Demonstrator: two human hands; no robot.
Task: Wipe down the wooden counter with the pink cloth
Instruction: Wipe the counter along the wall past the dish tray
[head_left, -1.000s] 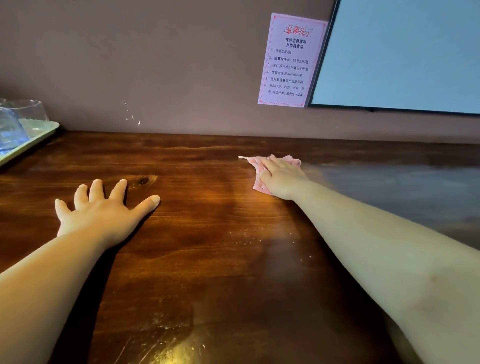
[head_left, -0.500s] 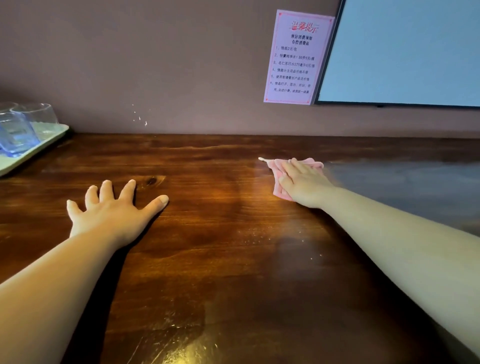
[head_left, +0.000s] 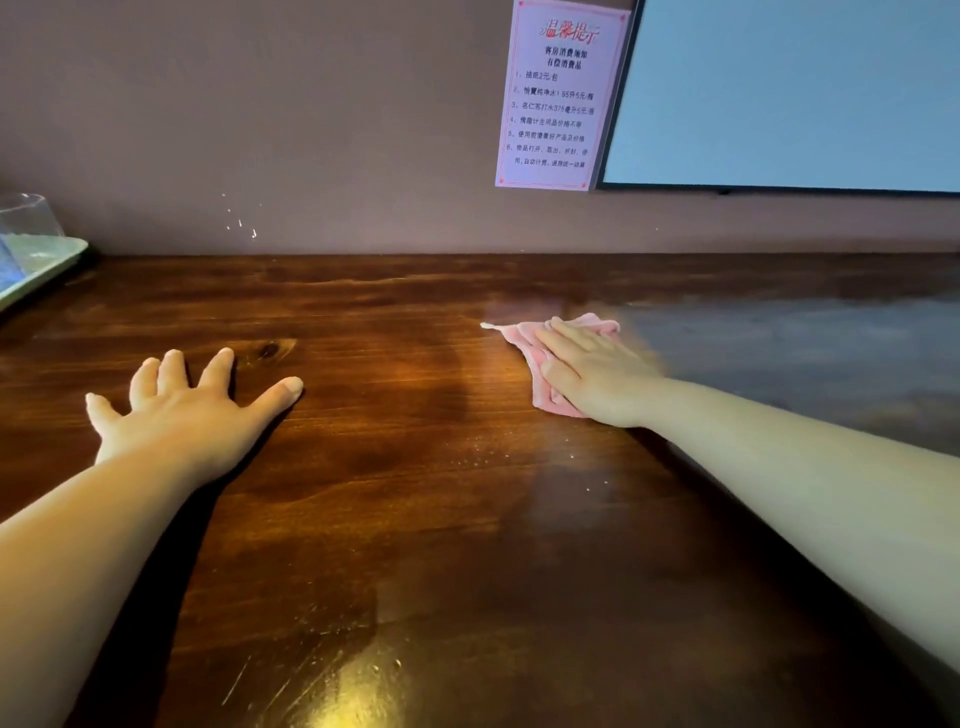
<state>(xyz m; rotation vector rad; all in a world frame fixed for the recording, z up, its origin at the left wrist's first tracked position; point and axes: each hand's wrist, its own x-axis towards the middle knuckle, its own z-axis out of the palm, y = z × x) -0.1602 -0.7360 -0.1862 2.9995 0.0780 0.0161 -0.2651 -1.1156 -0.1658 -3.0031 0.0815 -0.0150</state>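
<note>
The dark wooden counter (head_left: 415, 519) fills the view and runs back to the wall. A crumpled pink cloth (head_left: 519, 338) lies on it right of centre, a thin corner pointing left. My right hand (head_left: 597, 371) lies flat on the cloth with straight fingers, pressing it to the wood and covering most of it. My left hand (head_left: 187, 410) rests palm down on the bare counter at the left, fingers spread, well apart from the cloth.
A pale green tray (head_left: 36, 275) with a clear glass (head_left: 26, 218) sits at the far left edge. On the wall hang a pink printed notice (head_left: 558, 98) and a dark-framed screen (head_left: 789, 93). Small white specks lie near the counter's middle.
My right hand has slid the pink cloth to the right along the counter. My left hand has stayed planted in the same spot.
</note>
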